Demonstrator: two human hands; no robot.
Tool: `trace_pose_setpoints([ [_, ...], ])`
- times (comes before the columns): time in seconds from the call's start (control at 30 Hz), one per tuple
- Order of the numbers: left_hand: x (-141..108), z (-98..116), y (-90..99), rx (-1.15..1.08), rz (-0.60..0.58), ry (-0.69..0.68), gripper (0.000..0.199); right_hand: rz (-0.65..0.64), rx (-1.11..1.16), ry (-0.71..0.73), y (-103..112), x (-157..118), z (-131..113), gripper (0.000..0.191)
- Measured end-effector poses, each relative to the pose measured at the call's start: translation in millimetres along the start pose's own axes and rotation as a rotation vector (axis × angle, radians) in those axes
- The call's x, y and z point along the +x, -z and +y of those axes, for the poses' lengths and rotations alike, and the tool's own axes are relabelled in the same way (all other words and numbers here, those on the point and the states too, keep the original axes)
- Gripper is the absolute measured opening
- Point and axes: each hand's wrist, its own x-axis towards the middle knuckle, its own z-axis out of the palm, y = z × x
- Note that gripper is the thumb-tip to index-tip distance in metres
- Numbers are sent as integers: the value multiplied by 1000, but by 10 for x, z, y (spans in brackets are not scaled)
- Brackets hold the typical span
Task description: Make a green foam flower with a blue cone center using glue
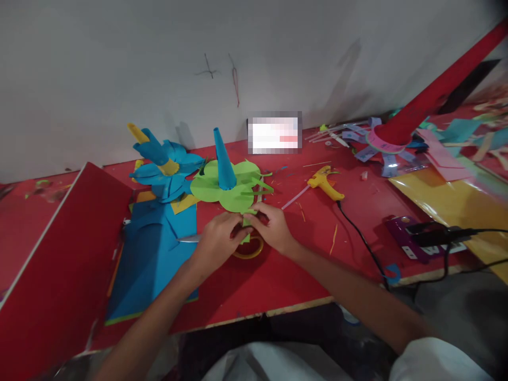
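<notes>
Between the fingers of my left hand (220, 235) and my right hand (273, 225) is a small strip of green paper (247, 222). Both hands pinch it, fingers closed. Under them lie scissors with yellow handles (251, 256); the blade tip pokes out left of my left hand, the middle hidden. Just beyond my fingers is a green paper flower (206, 182) with a blue paper cone (225, 166) standing on its centre. To its left rests a blue paper flower (159, 177) with a yellow tip.
Blue paper sheets (146, 270) lie left, beside a raised red panel (59, 254). A yellow glue gun (327, 184) with a cord sits right. Farther right are a purple power strip (400, 233), a yellow sheet (436, 196) and a red cone (440, 84). A blurred-out screen (274, 135) leans against the wall.
</notes>
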Motion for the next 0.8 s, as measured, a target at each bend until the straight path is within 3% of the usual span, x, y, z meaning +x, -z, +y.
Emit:
trace_pose_setpoints([
  [0.07, -87, 59, -53, 146, -4, 9, 28, 104, 39, -59, 22, 44, 35, 31],
  [0.17, -256, 138, -188, 378, -35, -124, 39, 240, 146, -131, 83, 121, 90, 35],
  [0.27, -377, 155, -308, 477, -95, -229, 28, 311, 232, -176, 124, 177, 160, 40],
  [0.63, -483, 116, -446, 444, 0, -138, 47, 267, 238, -162, 95, 160, 213, 44],
  [0.8, -497, -8, -390, 236, -37, -105, 52, 268, 228, -146, 105, 169, 228, 44],
])
